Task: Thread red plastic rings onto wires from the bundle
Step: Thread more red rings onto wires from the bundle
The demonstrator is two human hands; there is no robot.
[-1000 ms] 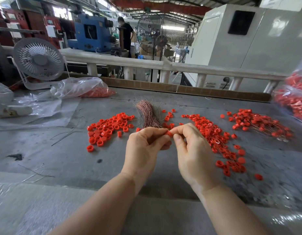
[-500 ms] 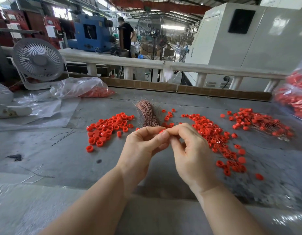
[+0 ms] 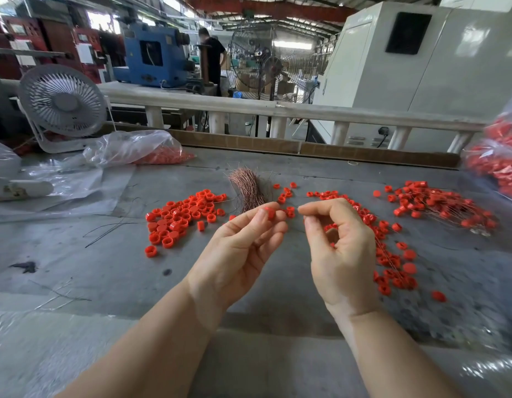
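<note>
Above table (image 3: 105,268), left hand (image 3: 240,248) is pinching small red ring (image 3: 269,213); right hand (image 3: 339,245) is pinching fingertips together, wire not discernible.

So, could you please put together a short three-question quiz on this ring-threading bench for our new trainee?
1. True or false: the left hand pinches a red ring at its fingertips.
2. Which lies directly beyond the left hand on the table? A) the white desk fan B) the copper wire bundle C) the clear plastic bag
3. Fill in: the loose ring pile lies to the ____ of the wire bundle.

Key: 1 true; 2 B; 3 left.
</note>
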